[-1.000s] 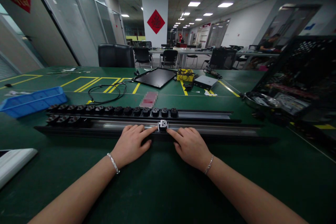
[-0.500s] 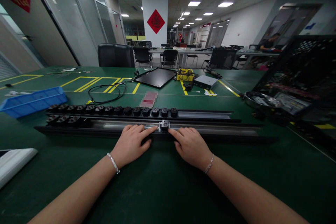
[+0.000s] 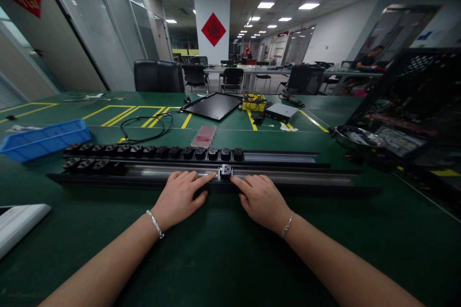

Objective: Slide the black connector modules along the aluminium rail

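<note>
A small black socket module [image 3: 225, 171] sits in the long channel of the front black metal rail [image 3: 317, 180], near its middle. My left hand [image 3: 181, 197] reaches in from the left, its index fingertip at the module's left side and its thumb apart. From the right, my right hand [image 3: 264, 201] points its index finger at the module's lower right edge. Neither hand wraps round anything; the outer fingers are partly bent. Several more modules [image 3: 103, 165] sit at the front rail's left end. Behind it, a second rail [image 3: 281, 156] carries a row of similar modules [image 3: 187, 152].
A blue bin [image 3: 46, 139] stands at the left, with a looped black cable [image 3: 147, 127] beyond the rails. Farther back lie a dark flat panel [image 3: 213, 106], a yellow box [image 3: 254, 101] and a grey box [image 3: 282, 112]. An open computer case [image 3: 414, 100] stands right.
</note>
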Action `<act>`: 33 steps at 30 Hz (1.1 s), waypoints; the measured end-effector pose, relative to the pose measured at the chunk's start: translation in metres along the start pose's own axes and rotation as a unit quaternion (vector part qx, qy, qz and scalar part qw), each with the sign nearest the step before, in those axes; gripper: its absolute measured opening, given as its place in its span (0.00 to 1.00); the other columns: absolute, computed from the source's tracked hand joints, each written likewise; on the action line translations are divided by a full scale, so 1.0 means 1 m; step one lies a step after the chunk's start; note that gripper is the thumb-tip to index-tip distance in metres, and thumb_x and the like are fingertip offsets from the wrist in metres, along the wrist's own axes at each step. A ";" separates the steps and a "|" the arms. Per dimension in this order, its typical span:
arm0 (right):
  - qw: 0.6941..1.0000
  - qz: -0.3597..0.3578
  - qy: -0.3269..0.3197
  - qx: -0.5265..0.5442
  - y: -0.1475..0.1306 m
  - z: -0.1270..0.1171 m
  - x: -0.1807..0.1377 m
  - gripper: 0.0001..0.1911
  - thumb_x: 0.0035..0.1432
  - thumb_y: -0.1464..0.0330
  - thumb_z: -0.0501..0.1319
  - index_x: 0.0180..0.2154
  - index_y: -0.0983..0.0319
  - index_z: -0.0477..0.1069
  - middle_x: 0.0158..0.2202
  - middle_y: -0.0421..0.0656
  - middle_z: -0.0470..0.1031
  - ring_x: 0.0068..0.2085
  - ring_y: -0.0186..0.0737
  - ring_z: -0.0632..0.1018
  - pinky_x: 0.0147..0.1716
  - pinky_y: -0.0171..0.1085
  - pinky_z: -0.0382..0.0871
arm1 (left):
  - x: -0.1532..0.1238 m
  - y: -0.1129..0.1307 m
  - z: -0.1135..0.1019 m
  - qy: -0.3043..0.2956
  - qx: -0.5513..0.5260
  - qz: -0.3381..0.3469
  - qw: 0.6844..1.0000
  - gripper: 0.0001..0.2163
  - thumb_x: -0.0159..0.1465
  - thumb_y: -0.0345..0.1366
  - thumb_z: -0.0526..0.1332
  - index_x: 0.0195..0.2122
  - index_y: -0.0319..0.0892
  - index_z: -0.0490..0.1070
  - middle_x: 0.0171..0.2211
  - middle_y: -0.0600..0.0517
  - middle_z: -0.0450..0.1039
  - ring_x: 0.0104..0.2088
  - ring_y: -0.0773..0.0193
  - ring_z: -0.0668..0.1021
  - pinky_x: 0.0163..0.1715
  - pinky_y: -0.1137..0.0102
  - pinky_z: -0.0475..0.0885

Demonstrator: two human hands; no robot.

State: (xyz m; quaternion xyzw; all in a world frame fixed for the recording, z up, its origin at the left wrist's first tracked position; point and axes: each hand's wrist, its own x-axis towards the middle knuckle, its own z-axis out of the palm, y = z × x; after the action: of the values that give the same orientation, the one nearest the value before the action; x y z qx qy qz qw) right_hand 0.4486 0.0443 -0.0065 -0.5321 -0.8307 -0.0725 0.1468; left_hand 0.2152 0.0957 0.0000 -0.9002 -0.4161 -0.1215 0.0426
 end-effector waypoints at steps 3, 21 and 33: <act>1.000 0.001 -0.002 0.001 0.000 -0.001 0.000 0.22 0.58 0.70 0.53 0.55 0.59 0.63 0.39 0.45 0.72 0.39 0.41 0.69 0.43 0.40 0.56 | 0.000 -0.001 0.001 0.004 -0.002 0.001 1.000 0.22 0.62 0.39 0.54 0.59 0.55 0.58 0.34 0.54 0.68 0.36 0.61 0.71 0.40 0.63 0.58; 1.000 -0.005 0.006 0.013 0.002 0.001 0.000 0.21 0.58 0.72 0.52 0.53 0.61 0.64 0.41 0.46 0.73 0.40 0.41 0.70 0.43 0.40 0.59 | 0.000 -0.001 0.001 0.000 -0.004 0.006 1.000 0.23 0.63 0.39 0.54 0.60 0.55 0.56 0.34 0.53 0.68 0.36 0.61 0.70 0.40 0.63 0.59; 1.000 -0.007 0.009 0.012 0.002 0.000 0.000 0.20 0.58 0.72 0.52 0.53 0.62 0.65 0.40 0.46 0.73 0.39 0.40 0.70 0.43 0.40 0.60 | 0.000 -0.002 0.002 0.002 -0.010 0.006 1.000 0.23 0.63 0.39 0.53 0.60 0.55 0.56 0.34 0.54 0.68 0.35 0.62 0.70 0.39 0.64 0.58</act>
State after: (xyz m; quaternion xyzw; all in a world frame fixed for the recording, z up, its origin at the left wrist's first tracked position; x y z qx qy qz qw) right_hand 0.4502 0.0446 -0.0065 -0.5236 -0.8339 -0.0690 0.1603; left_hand 0.2141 0.0971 -0.0019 -0.9028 -0.4092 -0.1278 0.0350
